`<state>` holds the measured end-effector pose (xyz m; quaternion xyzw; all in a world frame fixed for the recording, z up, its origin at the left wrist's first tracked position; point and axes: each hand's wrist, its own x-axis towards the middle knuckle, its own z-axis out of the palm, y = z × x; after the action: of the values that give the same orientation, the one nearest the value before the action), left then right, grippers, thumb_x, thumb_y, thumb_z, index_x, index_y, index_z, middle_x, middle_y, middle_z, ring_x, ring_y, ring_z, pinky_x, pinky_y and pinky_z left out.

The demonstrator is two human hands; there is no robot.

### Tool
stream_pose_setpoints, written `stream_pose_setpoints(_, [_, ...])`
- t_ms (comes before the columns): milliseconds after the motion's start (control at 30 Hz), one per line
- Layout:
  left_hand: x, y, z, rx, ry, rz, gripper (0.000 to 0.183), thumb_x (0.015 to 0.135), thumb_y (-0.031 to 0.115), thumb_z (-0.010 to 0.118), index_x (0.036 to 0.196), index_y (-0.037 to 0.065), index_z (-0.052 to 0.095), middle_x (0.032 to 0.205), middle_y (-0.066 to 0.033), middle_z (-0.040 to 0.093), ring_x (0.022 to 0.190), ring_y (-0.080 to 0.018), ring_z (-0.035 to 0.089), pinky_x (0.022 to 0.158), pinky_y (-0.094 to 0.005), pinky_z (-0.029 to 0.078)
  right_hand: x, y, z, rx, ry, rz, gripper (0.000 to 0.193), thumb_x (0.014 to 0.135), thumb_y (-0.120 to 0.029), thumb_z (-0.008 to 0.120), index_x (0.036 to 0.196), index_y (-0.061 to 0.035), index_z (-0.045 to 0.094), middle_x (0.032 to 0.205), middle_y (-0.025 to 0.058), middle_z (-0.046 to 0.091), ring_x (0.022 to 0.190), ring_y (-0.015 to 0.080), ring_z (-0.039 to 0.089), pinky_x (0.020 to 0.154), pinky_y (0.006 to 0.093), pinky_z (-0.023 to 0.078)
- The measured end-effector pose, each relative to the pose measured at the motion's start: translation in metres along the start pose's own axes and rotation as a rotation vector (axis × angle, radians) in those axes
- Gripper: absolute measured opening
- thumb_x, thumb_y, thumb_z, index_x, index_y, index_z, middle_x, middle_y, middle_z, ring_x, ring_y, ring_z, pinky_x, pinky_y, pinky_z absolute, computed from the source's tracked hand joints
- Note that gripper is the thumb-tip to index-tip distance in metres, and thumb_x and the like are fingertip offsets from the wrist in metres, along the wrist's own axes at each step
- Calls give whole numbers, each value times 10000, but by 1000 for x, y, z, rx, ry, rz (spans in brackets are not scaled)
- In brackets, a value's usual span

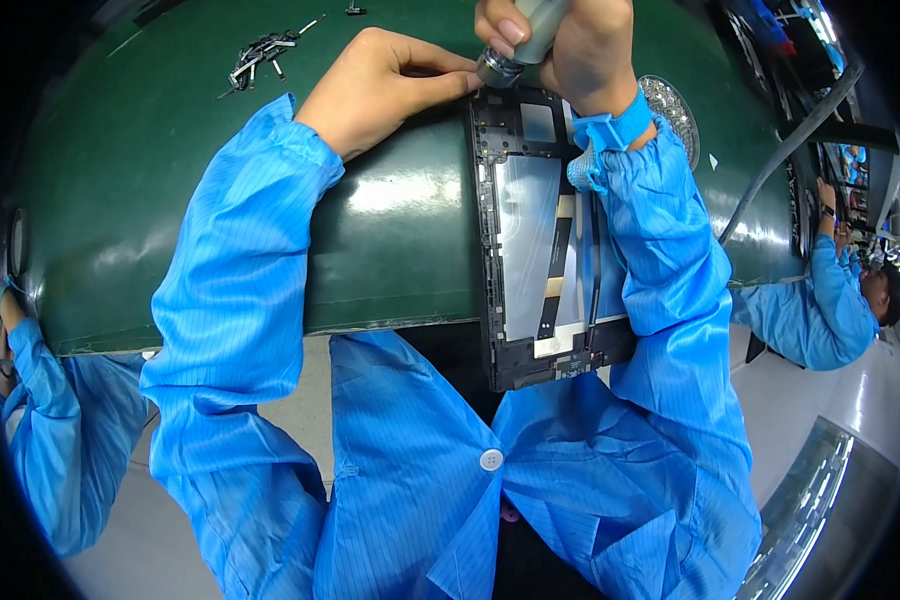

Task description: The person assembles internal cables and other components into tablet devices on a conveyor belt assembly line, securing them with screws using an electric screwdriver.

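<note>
An opened tablet (528,235) with a black frame, its silvery inside showing, lies on the green tabletop and juts past the near edge toward me. At its far end my right hand (595,55) grips a pale grey electric screwdriver (542,28), metal collar downward. My left hand (380,88) reaches in from the left, with thumb and fingers closed at the tablet's far left corner, right beside the collar. What those fingertips pinch, if anything, is hidden. The driver's tip cannot be made out. A blue strap (615,128) circles my right wrist.
Small black and silver parts (263,62) lie heaped at the far left. Beyond my right wrist sits a round dish of tiny metal pieces (675,110). A grey cable (790,155) crosses the right side. Co-workers in blue sit at right (820,310) and left (80,440).
</note>
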<state>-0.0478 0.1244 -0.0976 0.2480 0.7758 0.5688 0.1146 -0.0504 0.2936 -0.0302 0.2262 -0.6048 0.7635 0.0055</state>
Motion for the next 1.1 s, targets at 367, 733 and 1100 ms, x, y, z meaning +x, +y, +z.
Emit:
stream_pose_setpoints(367, [0,0,0,20,-4,27,256,885,161,700,1076,-5,736,946,-141,734,842,-176,682,821,-284,542,-1,1,-1,1,-20,-5,237,942,-192,539,856,23,586,687,100,615,416,119,497,417,259,432])
stream_pose_setpoints(733, [-1,-1,0,20,-5,15,244,897,138,682,1082,-14,730,930,-110,726,828,-149,663,822,-270,529,-2,-2,7,-31,-2,-18,183,923,-151,574,887,27,598,662,102,613,415,113,497,404,250,411])
stream_pose_setpoints(1100, [2,7,-4,23,-37,-68,263,883,152,690,1051,-49,720,874,-97,722,792,-117,628,748,-262,507,4,-2,12,-13,19,4,117,898,-107,633,841,-5,640,590,39,590,418,81,510,385,236,387])
